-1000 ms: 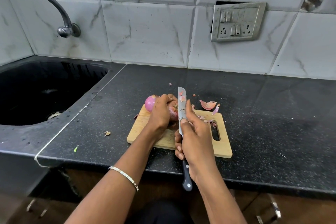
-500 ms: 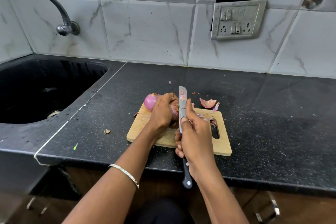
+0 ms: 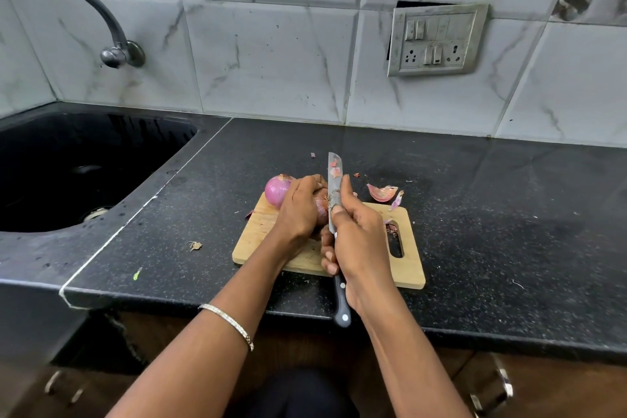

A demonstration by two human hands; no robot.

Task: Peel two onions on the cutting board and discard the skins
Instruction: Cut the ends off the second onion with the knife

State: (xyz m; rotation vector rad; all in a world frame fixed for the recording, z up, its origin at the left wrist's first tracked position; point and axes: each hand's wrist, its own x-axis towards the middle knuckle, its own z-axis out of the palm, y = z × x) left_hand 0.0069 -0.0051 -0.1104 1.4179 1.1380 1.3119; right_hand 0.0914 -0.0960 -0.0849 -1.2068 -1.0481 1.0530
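Still gripping a red onion [image 3: 321, 210] in left hand [image 3: 300, 207], still clenching the knife [image 3: 334, 176] in right hand [image 3: 356, 237] against it, over the cutting board [image 3: 412, 265]; hardly moved, so peeling not yet finished.

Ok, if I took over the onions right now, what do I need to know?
Left hand holds the second onion on the cutting board.
Right hand grips the knife, blade against that onion.
The pink onion beside it looks peeled.
Left to do: finish this one, then throw away the skins lying on the counter and board.
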